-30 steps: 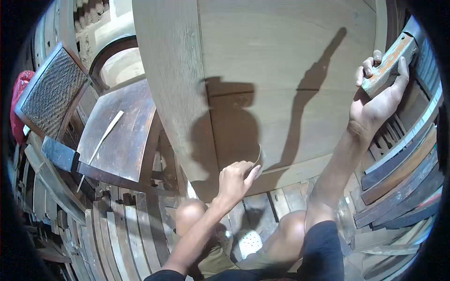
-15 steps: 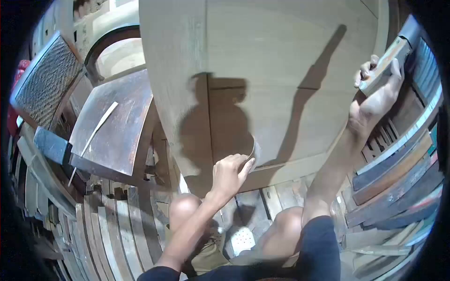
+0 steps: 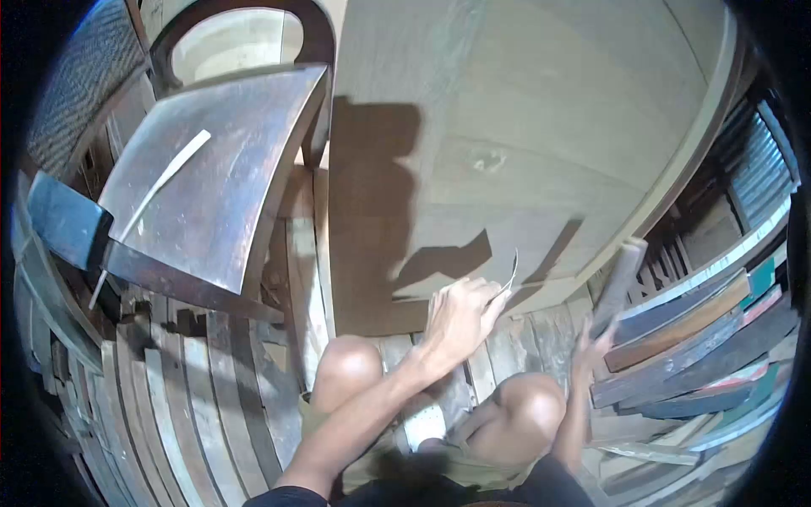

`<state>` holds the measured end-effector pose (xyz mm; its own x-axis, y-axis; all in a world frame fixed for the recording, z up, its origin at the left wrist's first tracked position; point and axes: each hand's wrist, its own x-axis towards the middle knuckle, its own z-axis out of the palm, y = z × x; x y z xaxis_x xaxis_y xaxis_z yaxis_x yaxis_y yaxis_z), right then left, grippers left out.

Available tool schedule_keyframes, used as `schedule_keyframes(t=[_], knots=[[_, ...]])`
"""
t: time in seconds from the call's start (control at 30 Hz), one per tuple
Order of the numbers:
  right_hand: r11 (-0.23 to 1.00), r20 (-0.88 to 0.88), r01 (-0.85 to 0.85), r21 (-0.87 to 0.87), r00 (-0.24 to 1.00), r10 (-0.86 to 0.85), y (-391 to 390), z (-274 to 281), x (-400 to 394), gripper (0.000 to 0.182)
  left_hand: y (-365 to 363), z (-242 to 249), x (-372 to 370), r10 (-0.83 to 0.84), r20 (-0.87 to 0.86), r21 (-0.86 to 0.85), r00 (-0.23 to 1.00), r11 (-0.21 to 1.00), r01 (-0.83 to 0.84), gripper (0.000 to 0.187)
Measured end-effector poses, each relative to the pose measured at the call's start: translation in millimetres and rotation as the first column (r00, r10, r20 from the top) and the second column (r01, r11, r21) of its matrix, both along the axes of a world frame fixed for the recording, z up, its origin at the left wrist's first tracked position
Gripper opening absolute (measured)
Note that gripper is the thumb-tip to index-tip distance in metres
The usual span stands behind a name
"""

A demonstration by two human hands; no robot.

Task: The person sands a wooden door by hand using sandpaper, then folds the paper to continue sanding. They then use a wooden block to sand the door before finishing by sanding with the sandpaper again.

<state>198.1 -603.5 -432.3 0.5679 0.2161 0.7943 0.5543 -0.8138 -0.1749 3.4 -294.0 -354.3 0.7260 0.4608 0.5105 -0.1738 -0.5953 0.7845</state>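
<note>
My left hand (image 3: 460, 317) is closed, pinching a thin, bent grey sheet (image 3: 513, 275) that looks like sandpaper. It is in front of the lower part of a large pale wooden panel (image 3: 549, 169), and the sheet stands up from the fingertips. To the right, beside the panel's lower edge, my right hand (image 3: 591, 345) grips the lower end of a narrow wooden bar (image 3: 621, 283). The bar points upward and is smeared by motion. Shadows of my head, my hand and the bar fall across the panel.
At left stands a dark wooden chair (image 3: 220, 169) with a thin pale strip (image 3: 165, 182) lying on its seat. A blue-grey block (image 3: 68, 221) sits at the seat's corner. Wooden slats (image 3: 186, 406) cover the floor. Stacked boards (image 3: 693, 338) line the right side.
My right hand has swung down from high on the right, bringing the bar lower. My left hand has shifted slightly right, still holding the sheet. The view has turned a little.
</note>
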Motion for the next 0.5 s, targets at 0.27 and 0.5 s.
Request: schedule_keyframes(t=[0.27, 0.5], knots=[[0.980, -0.912, 0.127, -0.151, 0.365, -0.188, -69.1, -128.7, -217.6, 0.067, 13.8, 2.6, -8.9, 0.008, 0.029, -0.033, 1.000, 0.999, -0.007, 0.020], [0.957, -0.957, 0.196, -0.213, 0.156, -0.245, -94.8, -153.0, -257.8, 0.063, 11.6, -0.5, -7.0, -0.041, 0.024, -0.046, 0.999, 0.998, 0.042, 0.023]])
